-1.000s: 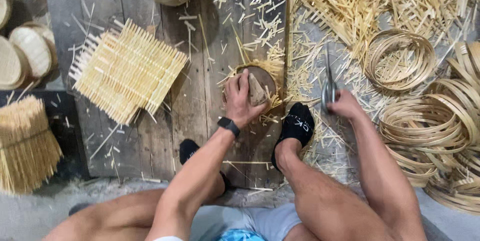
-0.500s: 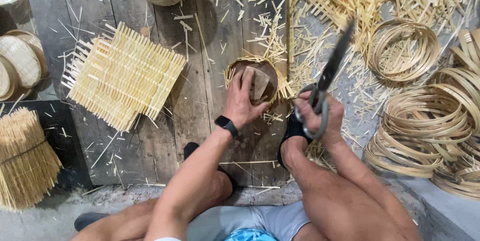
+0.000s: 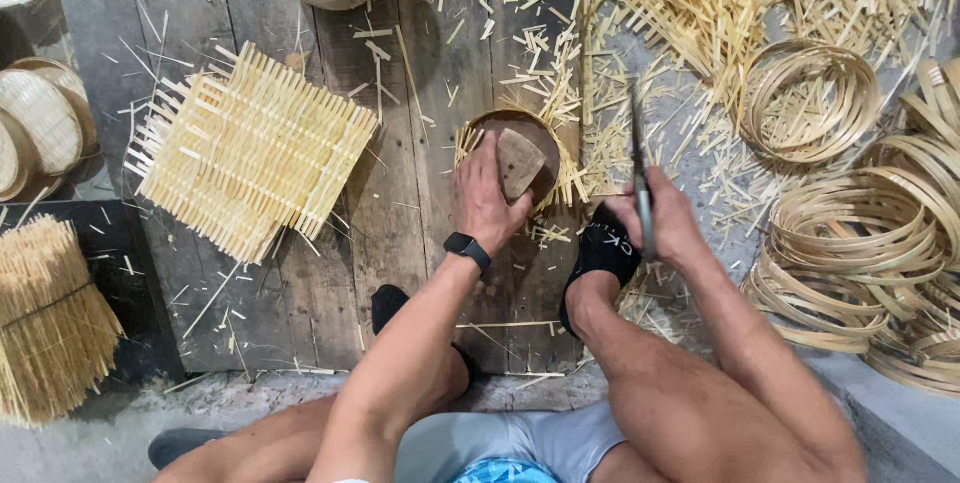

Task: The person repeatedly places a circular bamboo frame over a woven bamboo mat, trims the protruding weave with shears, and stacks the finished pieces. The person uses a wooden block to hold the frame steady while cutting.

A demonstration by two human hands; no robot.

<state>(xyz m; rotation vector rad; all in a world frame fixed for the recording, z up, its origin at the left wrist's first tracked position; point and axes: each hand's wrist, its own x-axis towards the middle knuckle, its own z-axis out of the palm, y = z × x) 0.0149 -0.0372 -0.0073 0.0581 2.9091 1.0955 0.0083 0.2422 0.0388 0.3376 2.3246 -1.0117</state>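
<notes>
Since prev. frame, right hand (image 3: 668,228) has brought the scissors (image 3: 639,175) closer to upright, blades pointing away from the body and toward the far edge of the plank floor (image 3: 330,243); closed fist around the handles, blades look shut or nearly so. Right forearm runs up from the knee, wrist just right of the black sock (image 3: 603,248).

Left hand (image 3: 487,201) lies palm-down, fingers spread, pressing a wooden block (image 3: 519,163) into the small round basket (image 3: 520,158); not gripping, just flat contact. Basket sits near the floor's right edge, loose strip ends sticking out round its rim. Left arm extends straight fwd., watch (image 3: 467,249) at wrist.

Clearances: woven mats (image 3: 255,148) stacked well left of basket, bare planks between. Bamboo hoops (image 3: 850,243) piled to the right, off the planks, near the right elbow. Offcuts (image 3: 700,3) cover the far right corner.
</notes>
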